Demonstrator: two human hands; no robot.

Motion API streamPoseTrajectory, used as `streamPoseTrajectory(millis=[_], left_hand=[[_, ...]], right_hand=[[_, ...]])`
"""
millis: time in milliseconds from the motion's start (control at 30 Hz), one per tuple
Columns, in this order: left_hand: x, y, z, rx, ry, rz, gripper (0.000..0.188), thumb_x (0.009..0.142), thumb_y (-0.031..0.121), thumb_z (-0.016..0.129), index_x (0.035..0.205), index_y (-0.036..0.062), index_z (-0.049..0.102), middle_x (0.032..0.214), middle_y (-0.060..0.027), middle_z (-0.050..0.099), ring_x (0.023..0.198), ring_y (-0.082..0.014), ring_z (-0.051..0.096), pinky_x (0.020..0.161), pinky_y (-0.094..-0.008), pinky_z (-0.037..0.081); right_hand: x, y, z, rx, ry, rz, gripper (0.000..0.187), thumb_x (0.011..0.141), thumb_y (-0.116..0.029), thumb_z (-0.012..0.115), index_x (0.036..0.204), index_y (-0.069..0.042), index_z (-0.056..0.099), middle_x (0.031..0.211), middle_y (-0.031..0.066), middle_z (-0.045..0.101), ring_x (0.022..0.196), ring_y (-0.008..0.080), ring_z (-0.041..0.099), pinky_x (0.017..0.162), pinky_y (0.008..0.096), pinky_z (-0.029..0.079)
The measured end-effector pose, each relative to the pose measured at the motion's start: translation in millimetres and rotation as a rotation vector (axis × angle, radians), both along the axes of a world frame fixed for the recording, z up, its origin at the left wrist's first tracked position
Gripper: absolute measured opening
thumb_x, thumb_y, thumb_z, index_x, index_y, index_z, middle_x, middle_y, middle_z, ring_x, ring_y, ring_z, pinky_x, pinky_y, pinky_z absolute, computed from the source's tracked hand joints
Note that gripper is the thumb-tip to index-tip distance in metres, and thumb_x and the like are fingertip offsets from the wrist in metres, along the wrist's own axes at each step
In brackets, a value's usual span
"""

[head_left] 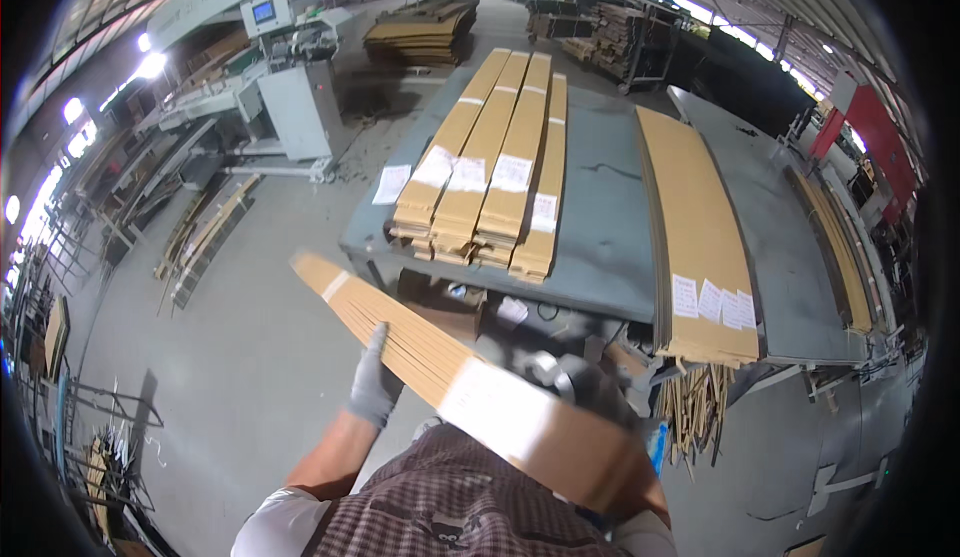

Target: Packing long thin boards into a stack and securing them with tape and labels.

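A long bundle of tan cardboard-like strips [405, 342] slants across in front of my body. A white band wraps its far left end, and a white paper sheet [500, 407] lies on its nearer part. My left hand [375, 382], in a grey glove, grips the bundle's left edge with the thumb along the side. At the bundle's blurred near right end, my right forearm [650, 502] comes up against it; the right hand and its fingers are hidden there. Several similar banded bundles [480, 177] with paper slips lie side by side on the grey-blue table [600, 227] ahead.
A taller strip stack [700, 217] with paper slips lies at the right, by another grey surface [780, 257]. Offcuts [695, 412] hang below it. A dark, blurred object [590, 382] is just beyond the held bundle. A white machine [295, 107] stands at the far left.
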State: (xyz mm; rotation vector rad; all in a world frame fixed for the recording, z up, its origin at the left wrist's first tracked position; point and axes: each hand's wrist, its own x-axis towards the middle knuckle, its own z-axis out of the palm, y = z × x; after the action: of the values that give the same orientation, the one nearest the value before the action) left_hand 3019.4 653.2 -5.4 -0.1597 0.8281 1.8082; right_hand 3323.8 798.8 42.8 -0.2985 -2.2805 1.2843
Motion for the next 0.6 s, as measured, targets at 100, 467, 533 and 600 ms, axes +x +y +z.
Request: streamPoseTrajectory(millis=[100,467,533,600], left_hand=[[25.7,45.5,29.2,-0.021,0.63,0.185,0.072,0.091,0.019,0.065,0.147,0.0043,0.021,0.135,-0.016,0.048,0.123,-0.0271,0.051,0.101,-0.0403,0.046],[-14.4,437.8,93.8,0.265,0.593,-0.421,0.078,0.089,0.031,0.068,0.148,0.0015,0.026,0.137,-0.018,0.049,0.124,-0.0274,0.049,0.102,-0.0369,0.042],[-41.0,506.9,71.3,0.286,0.546,-0.486,0.077,0.089,0.032,0.068,0.147,-0.0005,0.028,0.137,-0.0185,0.049,0.124,-0.0283,0.049,0.102,-0.0377,0.042],[-62.1,549.2,53.8,0.087,0.982,-0.308,0.074,0.089,0.035,0.065,0.142,-0.0049,0.033,0.137,-0.0218,0.048,0.126,-0.0334,0.047,0.105,-0.0432,0.038]], right_hand=[[18.8,13.5,-17.8,-0.495,-0.269,0.053,0.056,0.085,-0.009,0.07,0.136,-0.002,0.045,0.13,0.0089,0.05,0.116,0.0184,0.051,0.1,0.0326,0.041],[-94.3,157.5,-29.2,-0.547,0.151,-0.466,0.07,0.08,-0.008,0.071,0.141,-0.001,0.039,0.126,0.0102,0.055,0.114,0.0175,0.054,0.097,0.0347,0.045],[-120.7,196.1,-16.7,-0.545,0.175,-0.524,0.061,0.081,-0.008,0.07,0.137,0.0,0.046,0.121,0.0091,0.059,0.108,0.017,0.057,0.095,0.0352,0.047],[-143.7,234.5,-22.8,-0.592,0.169,-0.523,0.043,0.083,-0.013,0.069,0.122,0.0,0.057,0.107,0.0077,0.065,0.096,0.0142,0.061,0.087,0.0324,0.049]])
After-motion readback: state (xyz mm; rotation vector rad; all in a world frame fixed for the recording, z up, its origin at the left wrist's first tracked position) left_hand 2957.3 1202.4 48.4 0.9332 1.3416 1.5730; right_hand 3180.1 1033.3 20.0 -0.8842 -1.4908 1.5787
